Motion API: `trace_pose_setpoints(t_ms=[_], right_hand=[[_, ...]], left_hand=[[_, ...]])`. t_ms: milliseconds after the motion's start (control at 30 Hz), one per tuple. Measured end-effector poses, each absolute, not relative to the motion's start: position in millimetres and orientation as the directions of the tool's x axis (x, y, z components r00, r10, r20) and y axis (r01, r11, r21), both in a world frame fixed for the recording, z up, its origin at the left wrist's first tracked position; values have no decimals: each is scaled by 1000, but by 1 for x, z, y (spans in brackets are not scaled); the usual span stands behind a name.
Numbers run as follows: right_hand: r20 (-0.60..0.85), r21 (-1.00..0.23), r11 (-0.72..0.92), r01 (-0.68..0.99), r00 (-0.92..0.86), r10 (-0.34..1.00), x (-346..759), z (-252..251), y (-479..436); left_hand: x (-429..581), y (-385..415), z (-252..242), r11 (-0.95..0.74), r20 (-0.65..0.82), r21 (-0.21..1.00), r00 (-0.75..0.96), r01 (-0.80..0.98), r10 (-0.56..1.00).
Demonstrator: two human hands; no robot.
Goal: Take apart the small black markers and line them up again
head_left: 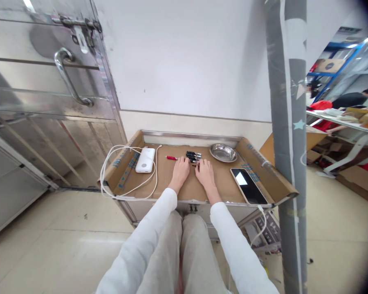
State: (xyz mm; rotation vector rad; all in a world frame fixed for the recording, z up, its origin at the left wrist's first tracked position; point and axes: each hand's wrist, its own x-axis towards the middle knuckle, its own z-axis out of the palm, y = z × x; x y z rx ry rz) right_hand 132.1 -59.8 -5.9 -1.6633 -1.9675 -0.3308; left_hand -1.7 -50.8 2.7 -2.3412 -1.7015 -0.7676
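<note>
Indoors | cardboard-lined table [196, 192] against wall [184, 61], metal door [18, 75] | left hand [180, 171], right hand [205, 172] at pens [192, 154]; grip unclear

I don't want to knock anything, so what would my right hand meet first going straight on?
Your right hand would likely meet the black pen-like items just beyond its fingertips first; depth is unclear, so they may be touching.

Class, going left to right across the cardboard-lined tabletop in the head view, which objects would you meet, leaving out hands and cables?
White power bank → red pen → black pens → round metal bowl → smartphone.
</note>
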Motion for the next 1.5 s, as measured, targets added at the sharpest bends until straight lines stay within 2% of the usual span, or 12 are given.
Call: trace_pose_setpoints(t_ms=[267,467,700,833,1000,1200,1367,1500], right_hand=[[541,-164,222,961,-100,835,134,-9,-59],[520,-184,272,945,-141,843,136,-9,-59],[497,-221,301,928,-158,853,136,-7,-60],[509,-223,292,930,-144,849,136,-7,-60],[525,-235,318,918,-156,837,137,-6,-61],[584,-310,342,887,-106,805,137,1,-64],[623,-364,330,871,-35,781,138,1,-65],[643,-405,341,848,-1,765,139,-1,-65]], left_hand=[[-3,-49,1,-330,474,237,188,914,861],[-5,-45,-2,-438,462,285,279,853,842],[-5,-45,-4,-438,442,370,260,819,859],[-5,-46,-4,-500,485,418,279,759,829],[-7,-45,1,-591,557,541,271,598,785],[-9,-46,4,-556,522,711,206,431,828],[-10,-47,5,-552,526,721,186,418,830],[-10,-48,5,-606,603,655,172,451,779]])
